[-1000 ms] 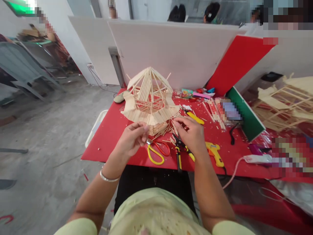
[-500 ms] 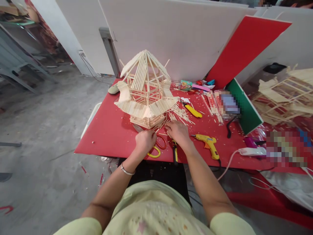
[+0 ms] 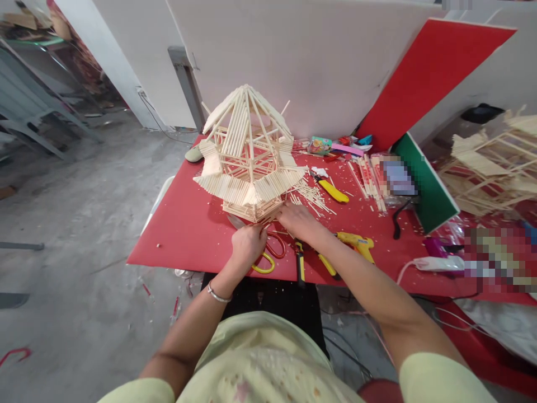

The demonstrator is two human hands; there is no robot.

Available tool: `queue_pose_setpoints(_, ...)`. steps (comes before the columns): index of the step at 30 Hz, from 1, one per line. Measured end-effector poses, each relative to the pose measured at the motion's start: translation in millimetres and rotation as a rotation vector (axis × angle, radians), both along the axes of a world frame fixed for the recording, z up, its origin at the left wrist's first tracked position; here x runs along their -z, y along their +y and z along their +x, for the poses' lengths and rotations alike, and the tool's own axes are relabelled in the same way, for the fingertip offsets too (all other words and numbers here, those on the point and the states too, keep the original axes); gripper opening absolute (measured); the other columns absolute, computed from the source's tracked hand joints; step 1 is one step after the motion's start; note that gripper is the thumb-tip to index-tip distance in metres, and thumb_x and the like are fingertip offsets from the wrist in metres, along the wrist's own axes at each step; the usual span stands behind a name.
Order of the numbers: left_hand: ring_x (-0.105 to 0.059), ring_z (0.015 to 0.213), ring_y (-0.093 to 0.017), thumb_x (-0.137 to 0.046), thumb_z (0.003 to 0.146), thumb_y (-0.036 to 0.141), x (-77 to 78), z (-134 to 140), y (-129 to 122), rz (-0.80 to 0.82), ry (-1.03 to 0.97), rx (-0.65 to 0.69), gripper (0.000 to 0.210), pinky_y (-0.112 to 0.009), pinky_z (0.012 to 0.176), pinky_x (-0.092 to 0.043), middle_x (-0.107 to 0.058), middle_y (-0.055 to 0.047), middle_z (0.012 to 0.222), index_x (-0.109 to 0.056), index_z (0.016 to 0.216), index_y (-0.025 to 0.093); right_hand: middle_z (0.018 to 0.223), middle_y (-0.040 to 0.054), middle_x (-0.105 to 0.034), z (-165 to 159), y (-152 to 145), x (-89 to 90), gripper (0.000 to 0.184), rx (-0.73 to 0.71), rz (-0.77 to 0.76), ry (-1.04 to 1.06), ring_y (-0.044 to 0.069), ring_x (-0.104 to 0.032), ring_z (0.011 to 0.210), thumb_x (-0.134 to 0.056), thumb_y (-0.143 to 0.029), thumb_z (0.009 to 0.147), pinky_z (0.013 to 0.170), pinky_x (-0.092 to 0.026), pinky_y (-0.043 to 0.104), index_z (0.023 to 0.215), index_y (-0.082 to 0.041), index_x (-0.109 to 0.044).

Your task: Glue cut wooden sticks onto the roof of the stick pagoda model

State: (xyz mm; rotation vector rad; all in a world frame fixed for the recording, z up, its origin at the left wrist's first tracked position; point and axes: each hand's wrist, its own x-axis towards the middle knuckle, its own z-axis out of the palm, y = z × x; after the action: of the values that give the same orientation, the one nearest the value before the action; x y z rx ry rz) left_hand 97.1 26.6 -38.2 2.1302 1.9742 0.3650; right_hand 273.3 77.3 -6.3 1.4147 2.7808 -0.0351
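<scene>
A pagoda-like model [image 3: 250,179] of pale wooden sticks stands on the red table [image 3: 168,235], its tiered roof partly covered with sticks. My left hand [image 3: 248,244] is closed in front of the model's base, with the end of a thin wooden stick showing at its fingertips. Close to the base's right front corner, my right hand [image 3: 298,220] has its fingers bent together; what they pinch is hidden. Scissors [image 3: 264,263] with red and yellow handles lie beneath my left hand. Black-and-yellow pliers [image 3: 300,266] rest near the table's front edge, partly under my right forearm.
Loose cut sticks [image 3: 312,196] are scattered right of the model, beside yellow-handled cutters [image 3: 333,190]. A yellow glue gun [image 3: 356,243] lies behind my right forearm. Farther right are a green board [image 3: 428,184] and another stick model [image 3: 486,162]. A white panel [image 3: 302,67] rises behind.
My right hand has moved left and slightly forward, closer to the model's base, and its forearm now covers part of the glue gun. My left hand has hardly moved.
</scene>
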Motion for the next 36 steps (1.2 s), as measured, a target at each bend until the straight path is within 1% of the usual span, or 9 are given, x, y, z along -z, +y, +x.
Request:
queue_pose_setpoints(8, -0.068, 0.085, -0.021, -0.056, 0.09, 0.033, 2.4, -7.0, -4.1, 0.079, -0.231, -0.007, 0.025, -0.027, 0.071, -0.046, -0.074, -0.008, 0.091, -0.075, 0.101, 0.022, 0.093, 0.0082, -0.072, 4.8, 8.9, -1.9, 0.012, -0.072, -0.022, 0.118, 0.022, -0.063, 0.092, -0.059, -0.018, 0.082, 0.079, -0.044, 0.031, 0.088, -0.019, -0.069)
queue_pose_setpoints(12, -0.067, 0.081, -0.018, -0.06, 0.087, 0.029, 4.2, -13.0, -4.2, 0.106, -0.533, -0.004, 0.021, -0.026, 0.077, -0.05, -0.074, -0.008, 0.095, -0.076, 0.097, 0.019, 0.098, 0.0041, -0.071, 23.0, -8.2, -10.3, 0.029, 0.079, 0.016, 0.311, 0.015, -0.063, 0.084, -0.05, -0.024, 0.09, 0.074, -0.047, 0.027, 0.116, -0.021, -0.062)
queue_pose_setpoints(15, -0.066, 0.071, -0.016, -0.063, 0.086, 0.035, 3.8, -9.1, -5.3, -0.017, -0.821, -0.002, 0.024, -0.026, 0.068, -0.052, -0.074, -0.007, 0.09, -0.076, 0.096, 0.017, 0.098, 0.0026, -0.07, 35.0, -28.3, -13.2, 0.046, 0.264, -0.068, 0.744, 0.012, -0.062, 0.073, -0.05, -0.032, 0.092, 0.068, -0.05, 0.025, 0.138, -0.023, -0.048)
queue_pose_setpoints(17, -0.067, 0.064, -0.016, -0.064, 0.085, 0.041, 1.6, -2.2, -7.8, -0.167, -1.026, 0.02, 0.032, -0.025, 0.06, -0.052, -0.073, -0.006, 0.08, -0.074, 0.101, 0.016, 0.091, 0.0013, -0.069, 36.5, -40.5, -12.4, 0.043, 0.349, -0.174, 0.999, 0.012, -0.061, 0.068, -0.055, -0.038, 0.091, 0.063, -0.05, 0.025, 0.131, -0.024, -0.056)
queue_pose_setpoints(23, -0.055, 0.042, -0.01, -0.07, 0.081, 0.045, -6.5, 12.3, -19.2, -0.429, -1.328, 0.122, 0.036, -0.02, 0.042, -0.043, -0.064, -0.002, 0.055, -0.072, 0.093, 0.011, 0.098, 0.0032, -0.074, 15.2, -57.0, -3.0, 0.037, 0.359, -0.228, 0.999, 0.015, -0.067, 0.079, -0.053, -0.046, 0.093, 0.072, -0.053, 0.027, 0.117, -0.023, -0.068)
queue_pose_setpoints(26, -0.056, 0.042, -0.011, -0.068, 0.08, 0.042, -4.1, 6.1, -17.1, -0.386, -1.262, 0.012, 0.03, -0.021, 0.041, -0.042, -0.065, -0.002, 0.057, -0.071, 0.084, 0.012, 0.111, 0.0053, -0.073, 7.6, -55.8, 1.3, 0.04, 0.375, -0.124, 0.624, 0.018, -0.067, 0.094, -0.041, -0.041, 0.099, 0.083, -0.051, 0.03, 0.13, -0.025, -0.06)
queue_pose_setpoints(29, -0.062, 0.05, -0.015, -0.063, 0.083, 0.037, -2.4, -2.5, -7.0, -0.204, -0.961, -0.079, 0.026, -0.023, 0.05, -0.046, -0.066, -0.003, 0.058, -0.073, 0.089, 0.014, 0.107, 0.0092, -0.073, 3.3, -52.2, 5.6, 0.029, 0.382, -0.079, 0.31, 0.024, -0.065, 0.102, -0.048, -0.031, 0.094, 0.089, -0.047, 0.035, 0.112, -0.023, -0.069)
queue_pose_setpoints(33, -0.069, 0.077, -0.022, -0.062, 0.086, 0.037, -9.9, -6.6, 5.1, 0.048, -0.504, -0.065, 0.028, -0.029, 0.072, -0.049, -0.073, -0.009, 0.076, -0.076, 0.095, 0.016, 0.096, 0.0147, -0.072, -1.9, -45.2, 7.7, 0.018, 0.358, -0.112, 0.259, 0.027, -0.066, 0.099, -0.053, -0.018, 0.085, 0.087, -0.046, 0.037, 0.088, -0.017, -0.071)
queue_pose_setpoints(36, -0.069, 0.088, -0.023, -0.062, 0.086, 0.041, -17.1, -5.9, 2.5, 0.108, -0.462, -0.068, 0.029, -0.03, 0.078, -0.049, -0.075, -0.011, 0.09, -0.075, 0.1, 0.018, 0.084, 0.0099, -0.073, -1.1, -43.8, 0.6, 0.01, 0.349, -0.137, 0.298, 0.024, -0.067, 0.089, -0.06, -0.018, 0.079, 0.08, -0.048, 0.033, 0.079, -0.018, -0.069)
